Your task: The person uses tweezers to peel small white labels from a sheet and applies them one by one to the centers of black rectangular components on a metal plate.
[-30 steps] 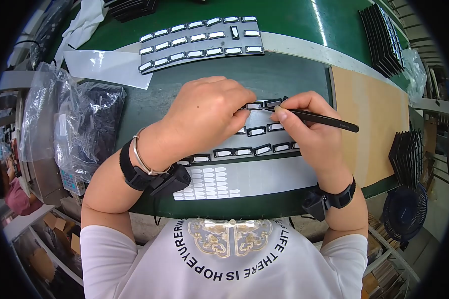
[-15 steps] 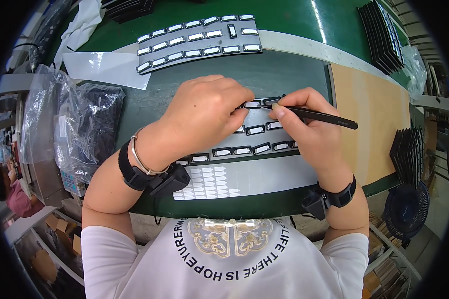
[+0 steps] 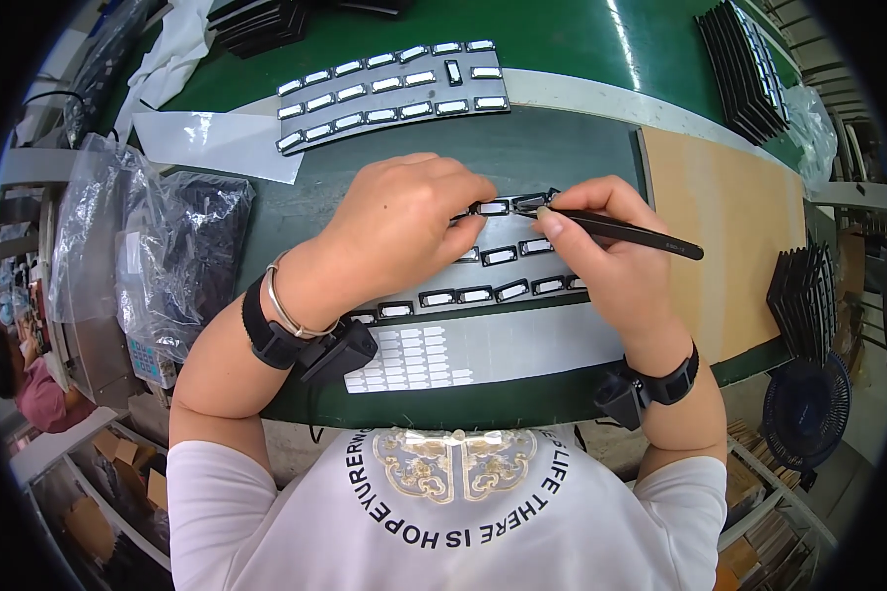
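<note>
My right hand (image 3: 611, 231) holds black tweezers (image 3: 636, 233) between thumb and fingers. Their tips point left and reach a small black-framed part with a white face (image 3: 493, 208). At that part's left end, the thumb and index finger of my left hand (image 3: 409, 222) pinch together, the other fingers curled. More such parts lie in rows on a grey tray (image 3: 404, 283) under both hands, some of them hidden by the hands. Nearer to me rests a pale sheet (image 3: 532, 350) with rows of white stickers (image 3: 419, 360) on its left portion.
Beyond my hands is a second grey tray (image 3: 384, 96) of similar parts. A tan board (image 3: 724, 246) lies at the right, with black stacked trays (image 3: 803, 303) beside it. Clear plastic bags (image 3: 118, 231) and a white sheet (image 3: 222, 143) lie left. A fan (image 3: 806, 409) stands lower right.
The whole view has shifted slightly. Both hands stay at the same small part, and the tweezers' tips remain beside it. No part has visibly changed place on the trays.
</note>
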`<state>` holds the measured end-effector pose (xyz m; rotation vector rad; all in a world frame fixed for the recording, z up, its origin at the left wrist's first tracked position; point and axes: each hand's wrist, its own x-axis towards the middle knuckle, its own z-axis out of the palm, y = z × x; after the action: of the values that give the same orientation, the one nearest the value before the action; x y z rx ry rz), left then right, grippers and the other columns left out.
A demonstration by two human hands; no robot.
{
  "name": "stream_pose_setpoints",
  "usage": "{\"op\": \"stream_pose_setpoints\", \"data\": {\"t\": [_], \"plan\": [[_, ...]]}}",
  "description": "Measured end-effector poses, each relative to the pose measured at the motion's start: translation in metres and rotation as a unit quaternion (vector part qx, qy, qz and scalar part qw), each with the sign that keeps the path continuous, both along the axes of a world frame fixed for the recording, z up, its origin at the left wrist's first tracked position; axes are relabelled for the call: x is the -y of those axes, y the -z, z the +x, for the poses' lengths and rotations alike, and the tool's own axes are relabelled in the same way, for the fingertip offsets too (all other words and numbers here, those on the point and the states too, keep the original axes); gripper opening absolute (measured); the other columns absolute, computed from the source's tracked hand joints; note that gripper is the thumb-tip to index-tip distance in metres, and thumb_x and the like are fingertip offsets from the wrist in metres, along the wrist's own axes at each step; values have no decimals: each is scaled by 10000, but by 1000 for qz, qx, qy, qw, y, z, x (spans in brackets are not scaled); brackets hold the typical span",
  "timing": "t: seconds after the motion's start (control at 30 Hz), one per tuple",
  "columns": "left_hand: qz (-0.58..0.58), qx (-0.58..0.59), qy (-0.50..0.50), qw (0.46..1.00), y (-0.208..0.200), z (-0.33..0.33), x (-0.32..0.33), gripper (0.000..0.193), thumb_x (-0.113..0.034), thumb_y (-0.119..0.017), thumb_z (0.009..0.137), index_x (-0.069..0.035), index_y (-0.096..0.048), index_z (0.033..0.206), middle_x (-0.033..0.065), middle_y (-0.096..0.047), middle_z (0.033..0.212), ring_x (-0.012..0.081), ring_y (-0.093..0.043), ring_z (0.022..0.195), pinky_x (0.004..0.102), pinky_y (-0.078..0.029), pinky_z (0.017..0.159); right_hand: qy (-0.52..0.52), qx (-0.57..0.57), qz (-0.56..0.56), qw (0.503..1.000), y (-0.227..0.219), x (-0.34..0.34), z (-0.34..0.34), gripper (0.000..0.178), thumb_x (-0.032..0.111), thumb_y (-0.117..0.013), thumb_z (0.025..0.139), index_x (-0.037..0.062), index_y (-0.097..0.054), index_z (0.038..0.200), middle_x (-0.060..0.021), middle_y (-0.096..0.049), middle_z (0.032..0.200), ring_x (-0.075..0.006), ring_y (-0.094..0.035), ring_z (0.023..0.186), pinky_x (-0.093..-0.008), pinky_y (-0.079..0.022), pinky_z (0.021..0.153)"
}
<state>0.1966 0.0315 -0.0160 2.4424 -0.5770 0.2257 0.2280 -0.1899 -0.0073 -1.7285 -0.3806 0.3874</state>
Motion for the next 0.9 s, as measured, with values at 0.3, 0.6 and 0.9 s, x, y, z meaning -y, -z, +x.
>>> {"op": "stream_pose_setpoints", "data": {"t": [0.3,0.6,0.9], "plan": [[25,-84,18,996,-14,13,-1,177,-163,-686,846,-30,-702,962,124,-699,870,303,-663,781,374,-527,692,45,25,141,989,-27,18,-8,129,5,-650,896,-32,-577,996,-107,-651,939,-175,-673,852,-284,-531,776],[-11,-189,-4,982,-20,15,0,221,-208,-680,879,-17,-692,990,136,-707,884,297,-671,803,356,-524,733,64,55,153,985,-43,60,-45,146,-12,-632,883,-36,-561,1009,-131,-635,948,-196,-659,836,-323,-529,790],[15,3,86,996,-58,-89,-6,216,-114,-680,842,-27,-690,1040,131,-693,1052,307,-658,938,380,-531,812,16,5,119,993,6,62,-105,158,-42,-662,857,-25,-579,991,-124,-645,913,-164,-625,793,-274,-500,699]]}}
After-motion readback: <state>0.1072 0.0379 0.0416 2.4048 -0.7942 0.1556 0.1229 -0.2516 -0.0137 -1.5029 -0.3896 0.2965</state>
